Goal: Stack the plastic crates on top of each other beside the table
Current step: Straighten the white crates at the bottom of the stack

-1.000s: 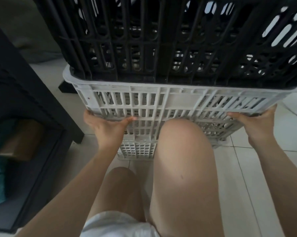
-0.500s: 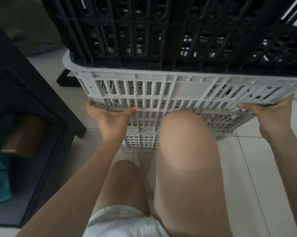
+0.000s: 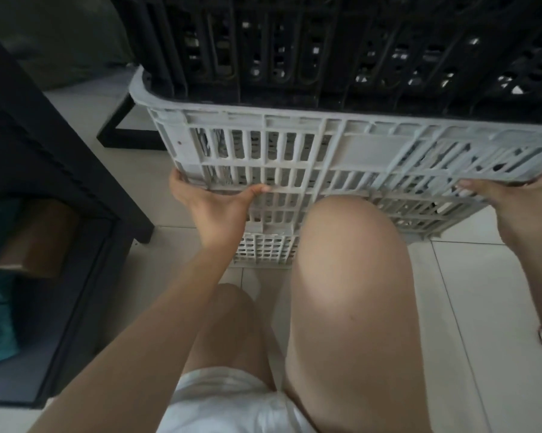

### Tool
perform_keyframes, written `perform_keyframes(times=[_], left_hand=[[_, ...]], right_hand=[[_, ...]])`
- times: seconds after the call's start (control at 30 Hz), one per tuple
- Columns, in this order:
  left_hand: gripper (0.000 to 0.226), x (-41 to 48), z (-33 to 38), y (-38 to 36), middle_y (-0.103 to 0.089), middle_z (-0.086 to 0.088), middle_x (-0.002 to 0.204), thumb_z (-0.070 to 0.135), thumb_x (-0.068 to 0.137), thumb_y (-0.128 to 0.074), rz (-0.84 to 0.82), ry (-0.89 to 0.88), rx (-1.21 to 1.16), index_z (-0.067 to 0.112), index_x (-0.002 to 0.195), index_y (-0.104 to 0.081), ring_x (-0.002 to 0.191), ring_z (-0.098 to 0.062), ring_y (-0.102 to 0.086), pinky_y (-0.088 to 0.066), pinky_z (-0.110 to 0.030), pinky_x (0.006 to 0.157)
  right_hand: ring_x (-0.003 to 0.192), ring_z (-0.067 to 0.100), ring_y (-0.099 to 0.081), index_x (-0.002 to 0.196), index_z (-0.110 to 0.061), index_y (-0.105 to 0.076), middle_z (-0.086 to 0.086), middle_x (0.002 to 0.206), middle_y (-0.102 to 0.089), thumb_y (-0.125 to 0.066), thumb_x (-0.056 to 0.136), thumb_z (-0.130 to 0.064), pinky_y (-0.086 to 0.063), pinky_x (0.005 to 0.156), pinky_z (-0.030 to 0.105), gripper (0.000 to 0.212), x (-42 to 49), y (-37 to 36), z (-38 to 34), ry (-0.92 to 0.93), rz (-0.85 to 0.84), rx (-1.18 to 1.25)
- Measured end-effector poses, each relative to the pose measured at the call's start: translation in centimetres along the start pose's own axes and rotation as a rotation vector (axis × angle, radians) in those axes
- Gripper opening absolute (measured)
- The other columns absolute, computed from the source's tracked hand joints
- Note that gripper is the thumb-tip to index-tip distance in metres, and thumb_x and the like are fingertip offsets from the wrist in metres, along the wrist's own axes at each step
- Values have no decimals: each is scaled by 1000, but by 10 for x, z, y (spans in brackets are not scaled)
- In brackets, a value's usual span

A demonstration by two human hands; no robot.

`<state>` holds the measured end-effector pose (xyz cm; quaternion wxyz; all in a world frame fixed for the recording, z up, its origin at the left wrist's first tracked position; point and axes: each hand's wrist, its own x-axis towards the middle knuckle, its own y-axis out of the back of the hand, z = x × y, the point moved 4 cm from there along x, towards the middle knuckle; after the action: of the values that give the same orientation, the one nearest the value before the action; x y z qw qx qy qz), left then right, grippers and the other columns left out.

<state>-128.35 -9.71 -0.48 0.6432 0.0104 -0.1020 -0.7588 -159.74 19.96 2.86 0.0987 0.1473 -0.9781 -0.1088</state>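
Note:
A light grey slatted plastic crate [image 3: 341,151] is held up off the tiled floor, tilted toward me. A black plastic crate [image 3: 326,48] sits nested inside it and fills the top of the view. My left hand [image 3: 213,207] grips the grey crate's lower left edge, thumb on the slats. My right hand [image 3: 519,204] grips its lower right edge at the frame's right side. My raised knee [image 3: 351,245] is right under the crate's bottom.
A dark table or cabinet [image 3: 44,151] stands at the left, with a brown box [image 3: 35,242] and teal cloth on its low shelf. A dark frame leg [image 3: 119,132] rests on the floor behind the crate. White floor tiles [image 3: 469,307] lie to the right.
The two crates have lifted and tilted further toward me, both hands rising with them. My right hand has shifted outward to the right edge of the view.

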Motion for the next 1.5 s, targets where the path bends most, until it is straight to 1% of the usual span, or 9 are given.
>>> perform_keyframes(times=[0.1, 0.27, 0.47, 0.73, 0.87, 1.0, 1.17, 1.33, 1.5], left_hand=[[132, 0, 2, -5, -28, -6, 139, 34, 43, -94, -9, -1, 9, 4, 143, -14, 131, -16, -35, -27, -15, 112], [136, 9, 3, -8, -28, -7, 138, 44, 38, -93, -8, -12, 27, 9, 143, -14, 131, -21, -36, -33, -35, 116], [122, 13, -7, -3, -26, 2, 135, 29, 56, -89, -87, -47, 50, 5, 144, -8, 125, -5, -33, -25, 10, 92], [92, 19, -51, 6, -65, -12, 113, 45, 60, -84, -277, 271, 230, -2, 129, -46, 106, -23, -63, -50, -36, 93], [21, 29, -56, 5, -54, 13, 40, 21, 73, -80, -333, 251, 291, 18, 60, -62, 53, 1, -63, -45, -19, 55], [14, 34, -54, 5, -60, 16, 40, 9, 78, -74, -394, 238, 282, 10, 73, -62, 46, 8, -62, -40, -3, 38], [17, 38, -44, 6, -56, 14, 33, 14, 73, -77, -460, 228, 324, 13, 65, -62, 43, 4, -62, -41, -7, 39], [13, 32, -40, -1, -35, 11, 18, 3, 84, -65, -506, 168, 343, 7, 73, -68, 21, 4, -41, -32, -4, 32], [36, 35, -43, -2, -46, 11, 24, -1, 84, -63, -524, 130, 331, 15, 52, -61, 27, 5, -48, -36, -4, 35]], right_hand=[[102, 4, -67, 130, 7, -41, 19, 128, -60, -92, 52, -28, -56, 76, 17, 99, -4, -3, -13, 45, 15, 10], [114, 4, -62, 129, -9, -33, 7, 130, -57, -86, 54, -11, -55, 85, 21, 91, -6, -13, -21, 110, 3, 46], [100, -12, -62, 127, -18, -28, -12, 117, -56, -74, 70, 14, -53, 81, 14, 80, -6, -17, -15, 71, -57, 5], [101, 1, -57, 138, -17, -37, -12, 113, -56, -68, 80, -48, -50, 96, 33, 72, -19, -26, 48, -229, -206, 106], [102, 8, -59, 134, -15, -43, -7, 108, -59, -64, 85, -47, -45, 78, 26, 63, -27, -32, 67, -260, -328, 0], [105, 15, -59, 113, -26, -53, -4, 115, -61, -72, 49, -75, -37, 102, 39, 83, -26, -36, 83, -384, -358, 15], [83, 2, -70, 100, -19, -64, -11, 86, -74, -87, 23, -65, -54, 73, 16, 93, -12, -28, 90, -403, -441, 34], [56, -11, -63, 86, -15, -58, -21, 57, -68, -59, 90, -6, -45, 58, 7, 9, -8, -31, 88, -364, -489, -35], [43, -9, -54, 75, -15, -55, -20, 43, -59, -52, 91, 8, -39, 47, 5, 28, -2, -30, 99, -273, -461, -136]])
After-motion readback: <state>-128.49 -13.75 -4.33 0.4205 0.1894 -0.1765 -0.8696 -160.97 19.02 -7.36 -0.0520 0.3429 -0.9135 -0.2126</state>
